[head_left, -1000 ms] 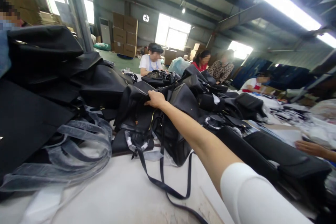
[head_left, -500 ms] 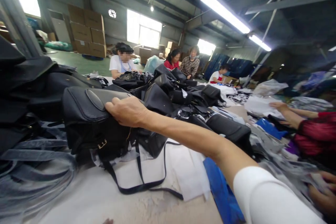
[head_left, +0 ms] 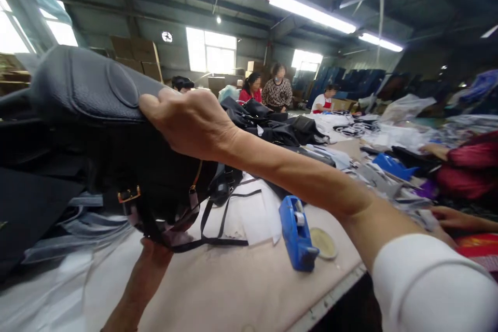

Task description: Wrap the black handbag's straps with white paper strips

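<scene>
A black leather bag (head_left: 116,150) with a stitched oval panel, gold buckle, zip and thin strap is held up at the left, tilted. My right hand (head_left: 190,119) is closed over its upper edge, the fingertips hidden behind the leather. From below, my left hand (head_left: 156,253) grips the lower edge, its thumb showing and most fingers hidden by the bag. The black strap (head_left: 229,241) hangs down and reaches across white sheets (head_left: 257,212) on the table (head_left: 218,290).
A blue tape dispenser (head_left: 298,236) and a round tape roll (head_left: 323,244) sit near the table edge. More black bags (head_left: 272,124) are heaped beyond. Clear plastic-wrapped strips (head_left: 93,228) lie at left. A co-worker's red sleeve (head_left: 472,166) is at right; several people work farther back.
The bag has been lifted off the table and brought closer by my right hand. My left hand has come up under it. The tape dispenser is now fully in view.
</scene>
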Motion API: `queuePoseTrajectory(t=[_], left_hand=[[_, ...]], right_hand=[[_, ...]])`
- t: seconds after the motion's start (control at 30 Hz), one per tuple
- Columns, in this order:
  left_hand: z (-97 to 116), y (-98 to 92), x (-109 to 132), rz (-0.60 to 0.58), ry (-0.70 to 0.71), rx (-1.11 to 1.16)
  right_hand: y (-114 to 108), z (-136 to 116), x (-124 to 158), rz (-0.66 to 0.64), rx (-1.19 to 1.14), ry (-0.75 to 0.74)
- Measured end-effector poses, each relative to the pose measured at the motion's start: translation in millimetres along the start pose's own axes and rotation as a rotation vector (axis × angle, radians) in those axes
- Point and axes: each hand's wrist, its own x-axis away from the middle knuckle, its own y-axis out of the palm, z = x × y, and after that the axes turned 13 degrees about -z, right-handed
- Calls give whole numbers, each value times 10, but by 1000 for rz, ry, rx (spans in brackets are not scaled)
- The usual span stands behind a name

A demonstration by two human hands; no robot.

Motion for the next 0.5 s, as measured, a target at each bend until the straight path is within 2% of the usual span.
queuePoseTrajectory(t=[0.1,0.23,0.37,0.5], left_hand=[[-33,264,24,-73,-16,194],[-126,446,34,-183,-15,413],[-365,514,42,-310,-142,411],[-692,623,134,-364,-269,235]], right_hand=[[-197,100,207,41,-18,127],[-326,193,445,44,-55,253],[-368,279,562,35,-91,315],[-271,394,614,23,-110,370]])
